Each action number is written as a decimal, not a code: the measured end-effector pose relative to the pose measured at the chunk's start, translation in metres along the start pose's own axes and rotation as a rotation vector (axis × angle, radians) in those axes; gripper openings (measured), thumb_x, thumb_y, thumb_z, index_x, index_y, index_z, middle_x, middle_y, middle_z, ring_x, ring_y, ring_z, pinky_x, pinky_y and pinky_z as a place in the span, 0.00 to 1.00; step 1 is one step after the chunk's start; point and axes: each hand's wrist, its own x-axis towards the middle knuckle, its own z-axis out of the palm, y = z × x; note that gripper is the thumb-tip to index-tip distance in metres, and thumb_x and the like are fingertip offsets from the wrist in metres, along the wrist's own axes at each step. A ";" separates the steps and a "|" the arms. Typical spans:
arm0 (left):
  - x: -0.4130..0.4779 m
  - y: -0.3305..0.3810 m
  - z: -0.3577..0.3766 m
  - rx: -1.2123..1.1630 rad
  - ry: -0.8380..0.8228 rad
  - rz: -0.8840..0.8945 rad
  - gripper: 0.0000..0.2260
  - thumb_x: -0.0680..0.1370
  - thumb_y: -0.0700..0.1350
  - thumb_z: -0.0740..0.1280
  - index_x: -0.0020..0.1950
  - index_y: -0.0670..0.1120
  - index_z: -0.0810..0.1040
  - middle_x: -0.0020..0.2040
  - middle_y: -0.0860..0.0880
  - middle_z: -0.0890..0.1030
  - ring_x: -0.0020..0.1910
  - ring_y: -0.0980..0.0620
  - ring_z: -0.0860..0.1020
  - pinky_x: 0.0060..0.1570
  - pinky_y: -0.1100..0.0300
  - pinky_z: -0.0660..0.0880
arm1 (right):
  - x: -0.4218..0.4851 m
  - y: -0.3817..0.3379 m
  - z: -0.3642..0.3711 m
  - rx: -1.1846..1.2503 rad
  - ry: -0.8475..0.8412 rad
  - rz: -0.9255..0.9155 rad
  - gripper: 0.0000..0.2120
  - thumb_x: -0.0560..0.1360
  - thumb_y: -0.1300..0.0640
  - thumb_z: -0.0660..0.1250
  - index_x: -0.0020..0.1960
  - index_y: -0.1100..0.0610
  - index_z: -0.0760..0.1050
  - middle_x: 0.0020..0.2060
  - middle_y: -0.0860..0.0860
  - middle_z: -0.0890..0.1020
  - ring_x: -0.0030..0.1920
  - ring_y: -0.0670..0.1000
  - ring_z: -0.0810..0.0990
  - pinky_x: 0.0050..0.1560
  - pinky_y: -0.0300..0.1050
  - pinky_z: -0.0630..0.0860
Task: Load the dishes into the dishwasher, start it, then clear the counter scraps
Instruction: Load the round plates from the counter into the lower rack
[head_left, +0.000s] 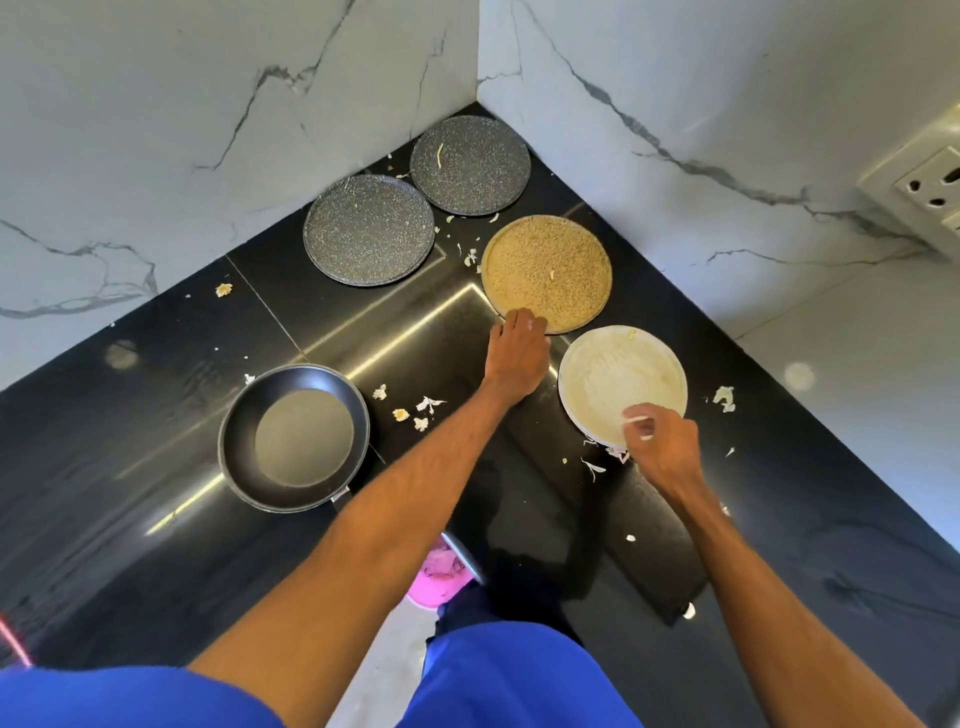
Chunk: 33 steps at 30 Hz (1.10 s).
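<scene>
Two hands at two plates on a scrap-strewn black counter (156, 467), in a marble-walled corner.

The frying pan (293, 436) sits near left, well apart from the plates. The cream plate (623, 379) lies right, with the tan plate (545, 270) just beyond it. Farther off are the left speckled plate (369, 228) and the corner speckled plate (470, 163). The left hand (517, 348) has its fingers curled over the tan plate's near rim, grasping it. The right hand (662, 447) hovers over the cream plate's near edge, pinching a white scrap (635, 415). Loose scraps (428, 405) lie between pan and plates, and more sit right of the cream plate.
</scene>
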 end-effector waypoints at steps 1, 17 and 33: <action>-0.011 0.001 0.000 -0.030 0.041 -0.018 0.14 0.81 0.47 0.59 0.63 0.45 0.76 0.63 0.44 0.76 0.64 0.45 0.71 0.60 0.48 0.72 | -0.002 0.002 -0.001 0.017 0.098 0.026 0.09 0.74 0.59 0.70 0.54 0.54 0.83 0.45 0.52 0.86 0.46 0.51 0.84 0.53 0.48 0.81; -0.121 -0.010 -0.013 -0.673 0.267 -0.897 0.34 0.69 0.34 0.76 0.67 0.47 0.61 0.64 0.43 0.67 0.55 0.45 0.74 0.53 0.51 0.77 | 0.005 0.032 0.001 0.140 0.189 0.672 0.25 0.70 0.61 0.76 0.64 0.68 0.76 0.59 0.64 0.81 0.56 0.64 0.82 0.51 0.56 0.82; -0.101 -0.012 -0.076 -0.738 0.417 -0.578 0.07 0.72 0.39 0.71 0.47 0.48 0.79 0.37 0.55 0.81 0.35 0.55 0.79 0.38 0.53 0.80 | -0.024 -0.010 -0.045 0.656 0.278 0.375 0.17 0.73 0.63 0.74 0.61 0.60 0.78 0.55 0.54 0.84 0.51 0.55 0.85 0.45 0.55 0.85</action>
